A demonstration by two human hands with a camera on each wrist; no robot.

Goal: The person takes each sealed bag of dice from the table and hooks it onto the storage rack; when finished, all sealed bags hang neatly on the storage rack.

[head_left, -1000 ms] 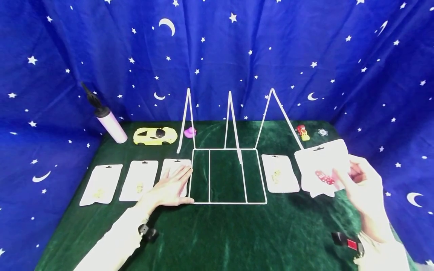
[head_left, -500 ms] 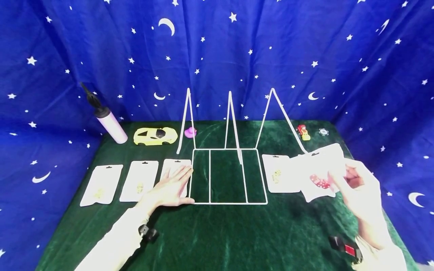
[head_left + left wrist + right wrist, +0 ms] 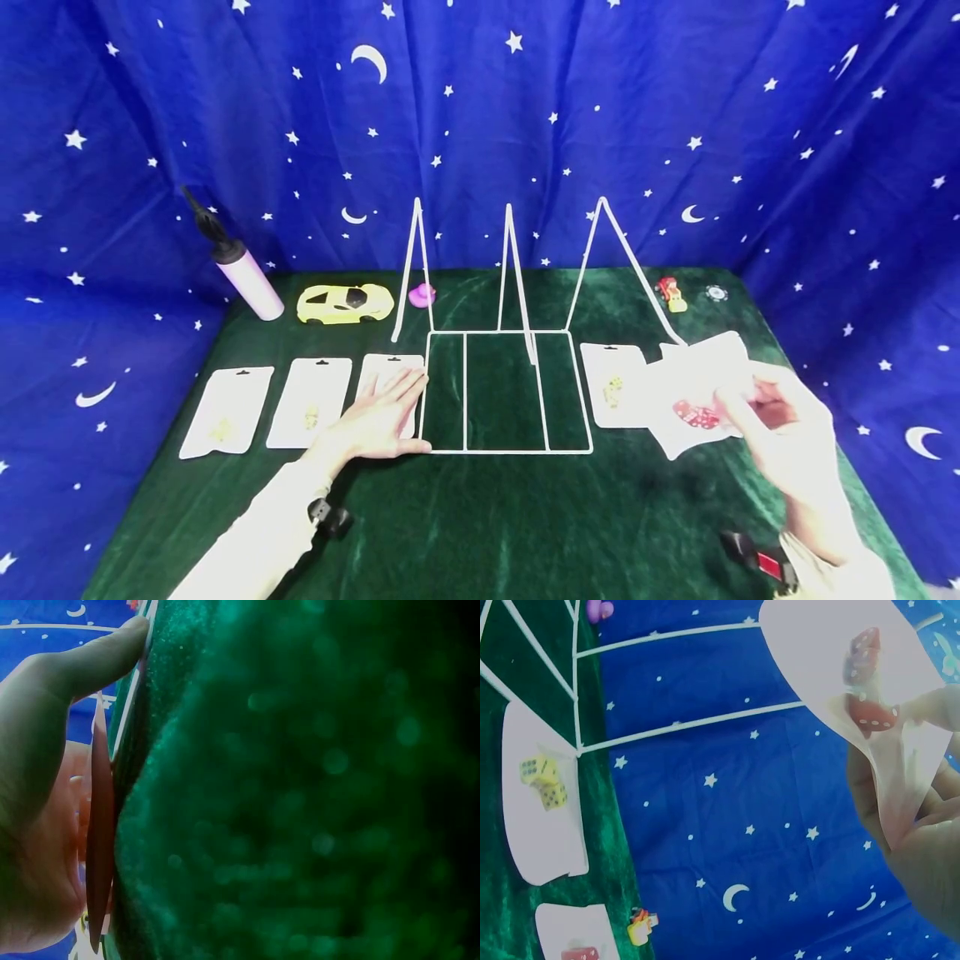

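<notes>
My right hand (image 3: 798, 437) pinches a white hang-hole packet (image 3: 693, 367) by its right edge, raised over the table's right side. Red dice (image 3: 874, 712) show through its clear front in the right wrist view. Below it lies another packet with red dice (image 3: 581, 954), mostly covered in the head view. A packet with yellow dice (image 3: 612, 392) lies to its left, beside a white wire rack (image 3: 510, 452). On the rack's other side my left hand (image 3: 382, 422) rests spread over a white packet (image 3: 392, 363), its thumb at the rack's front corner.
Two more white packets, a middle one (image 3: 318, 383) and a far left one (image 3: 236, 400), lie left of my left hand. Behind stand a pump (image 3: 251, 286), a yellow toy car (image 3: 345, 304), a purple toy (image 3: 422, 295), a red-and-yellow toy (image 3: 671, 294) and a round chip (image 3: 717, 292). Three rack prongs stick up.
My right hand has moved left and down with the red-dice packet, which now overlaps the yellow-dice packet's edge in the head view. My left hand has stayed in place.
</notes>
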